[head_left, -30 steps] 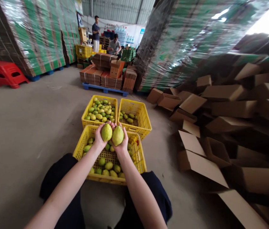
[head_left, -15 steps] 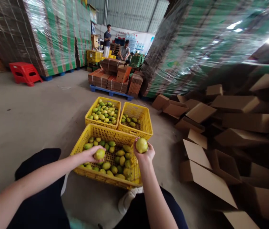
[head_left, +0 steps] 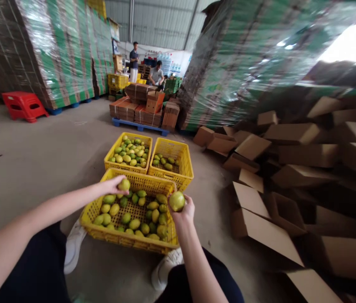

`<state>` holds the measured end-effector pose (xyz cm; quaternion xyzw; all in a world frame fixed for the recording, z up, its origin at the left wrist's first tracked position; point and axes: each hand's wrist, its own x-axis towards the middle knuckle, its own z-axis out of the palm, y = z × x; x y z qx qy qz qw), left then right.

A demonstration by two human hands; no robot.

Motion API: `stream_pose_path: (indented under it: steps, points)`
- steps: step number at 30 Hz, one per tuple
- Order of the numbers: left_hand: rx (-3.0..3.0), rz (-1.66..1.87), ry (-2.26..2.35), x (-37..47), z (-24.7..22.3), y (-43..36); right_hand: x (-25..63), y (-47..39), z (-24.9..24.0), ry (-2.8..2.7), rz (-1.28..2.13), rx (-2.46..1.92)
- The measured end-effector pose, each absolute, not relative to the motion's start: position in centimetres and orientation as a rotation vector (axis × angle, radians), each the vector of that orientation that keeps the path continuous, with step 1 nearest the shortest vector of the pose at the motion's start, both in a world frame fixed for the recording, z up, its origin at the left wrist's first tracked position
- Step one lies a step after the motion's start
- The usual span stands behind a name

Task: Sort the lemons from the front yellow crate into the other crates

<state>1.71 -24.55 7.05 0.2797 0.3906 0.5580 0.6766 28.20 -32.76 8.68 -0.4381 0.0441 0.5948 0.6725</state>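
Observation:
My left hand (head_left: 114, 185) is closed around a yellow-green lemon (head_left: 124, 184) above the left back part of the near yellow crate (head_left: 127, 240). In my right hand (head_left: 184, 213), palm turned up, sits another lemon (head_left: 177, 201), larger and yellow-green, over that crate's right rim. Several green and yellow lemons (head_left: 134, 224) lie spread on the near crate's slatted floor. Behind it, the left back crate (head_left: 106, 159) is well filled with lemons, while the right back crate (head_left: 188, 170) has only a few at its left side.
Loose cardboard boxes (head_left: 269, 229) are heaped along the right. Wrapped pallet stacks (head_left: 67, 54) rise on both sides. A red stool (head_left: 25, 105) stands at left, and a blue pallet (head_left: 140, 127) bears flattened cartons. Two people (head_left: 156, 75) are far behind.
My left hand has moved left and toward the back of the near crate with its lemon. My right hand still holds its lemon. The whole view has shifted somewhat.

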Motion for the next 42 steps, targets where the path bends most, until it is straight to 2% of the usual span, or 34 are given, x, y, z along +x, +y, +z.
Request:
stream_pose_path:
  steps: [4, 7, 13, 17, 22, 27, 31, 38, 42]
  points:
    - [0.462, 1.185, 1.017, 2.3, 13.5, -14.9, 26.7, -32.3, 8.8, 0.094, 1.35, -0.994]
    - [0.441, 1.145, 1.142, 1.7, 14.1, -13.0, 25.7, -31.8, 8.4, 0.108, 1.352, -1.013]
    - [0.572, 0.791, 1.487, -2.7, 6.0, -20.5, 24.3, -30.6, 7.4, 0.122, 1.397, -1.072]
    - [0.72, 0.604, 1.587, -6.2, 3.3, -24.7, 23.2, -30.7, 7.0, 0.085, 1.487, -1.126]
    - [1.101, 0.298, 1.539, -7.6, 3.8, -27.0, 22.2, -31.3, 6.7, 0.029, 1.574, -1.181]
    - [1.853, -0.161, 1.233, -7.7, 4.7, -30.4, 21.3, -32.0, 5.7, -0.022, 1.675, -1.293]
    - [2.156, -0.603, 1.267, -7.5, 5.0, -32.8, 20.0, -33.4, 4.0, -0.069, 1.735, -1.37]
    - [2.38, -0.571, 1.145, -6.2, 7.4, -33.8, 17.5, -36.1, 1.7, -0.208, 1.97, -1.676]
    - [2.486, -0.564, 1.148, -6.1, 8.5, -34.0, 17.2, -35.6, 3.6, -0.388, 1.832, -1.544]
